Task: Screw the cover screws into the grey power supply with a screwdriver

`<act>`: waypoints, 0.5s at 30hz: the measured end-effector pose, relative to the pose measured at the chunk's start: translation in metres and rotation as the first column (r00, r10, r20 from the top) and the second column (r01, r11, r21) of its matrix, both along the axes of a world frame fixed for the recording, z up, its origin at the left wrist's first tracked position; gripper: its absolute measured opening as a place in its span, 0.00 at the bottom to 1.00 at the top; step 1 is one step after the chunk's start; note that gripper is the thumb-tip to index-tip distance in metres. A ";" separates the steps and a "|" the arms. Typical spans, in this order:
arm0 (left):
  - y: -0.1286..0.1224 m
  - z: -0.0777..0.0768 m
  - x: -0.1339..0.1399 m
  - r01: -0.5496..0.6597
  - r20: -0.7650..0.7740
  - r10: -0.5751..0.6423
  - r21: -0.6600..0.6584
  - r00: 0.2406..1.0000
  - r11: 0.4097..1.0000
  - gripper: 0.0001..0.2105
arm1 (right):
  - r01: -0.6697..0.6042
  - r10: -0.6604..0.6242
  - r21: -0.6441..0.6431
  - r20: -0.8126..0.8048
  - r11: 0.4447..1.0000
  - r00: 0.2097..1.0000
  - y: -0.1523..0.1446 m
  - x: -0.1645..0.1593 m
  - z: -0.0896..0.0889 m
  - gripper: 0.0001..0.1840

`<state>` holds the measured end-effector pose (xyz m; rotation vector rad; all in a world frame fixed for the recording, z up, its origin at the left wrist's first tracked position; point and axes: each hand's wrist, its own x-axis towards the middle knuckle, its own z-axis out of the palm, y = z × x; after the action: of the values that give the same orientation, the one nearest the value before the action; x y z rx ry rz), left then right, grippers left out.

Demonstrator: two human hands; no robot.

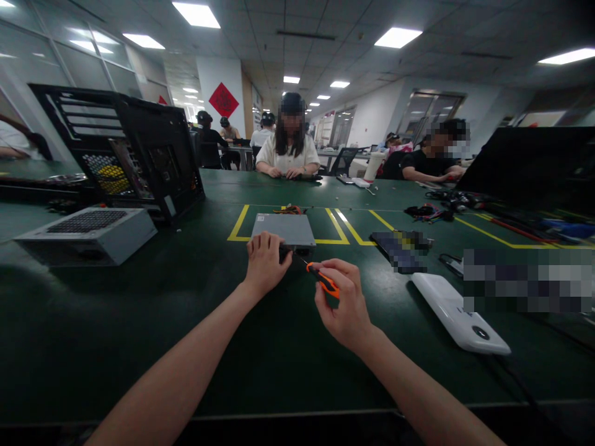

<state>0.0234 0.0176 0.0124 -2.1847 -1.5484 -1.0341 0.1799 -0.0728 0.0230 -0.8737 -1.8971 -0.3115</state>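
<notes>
A flat grey computer power supply (288,228) lies within a yellow-taped outline, with coloured cables (290,210) bunched behind it. My left hand (266,263) grips its near left edge, fingers bent over the top and thumb at the front face. In my right hand (341,303) is an orange-and-black screwdriver (325,282), held between thumb and fingers. Its thin shaft points up and left at the power supply's near face; whether the tip touches a screw is too small to tell.
At left stand a larger power supply (88,232) and an open black computer case (139,148). A phone-like dark device (398,251), a white oblong device (458,313), cables (430,212) and a black panel (534,167) occupy the right. A person (289,145) sits opposite.
</notes>
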 end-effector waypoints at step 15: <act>-0.001 0.001 0.000 0.005 0.013 -0.005 -0.013 1.000 1.000 0.12 | 0.015 -0.015 -0.005 0.003 1.000 1.000 0.000 0.000 0.000 0.25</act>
<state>0.0234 0.0170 0.0131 -2.1958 -1.5600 -1.0449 0.1801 -0.0728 0.0227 -0.8919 -1.8951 -0.3175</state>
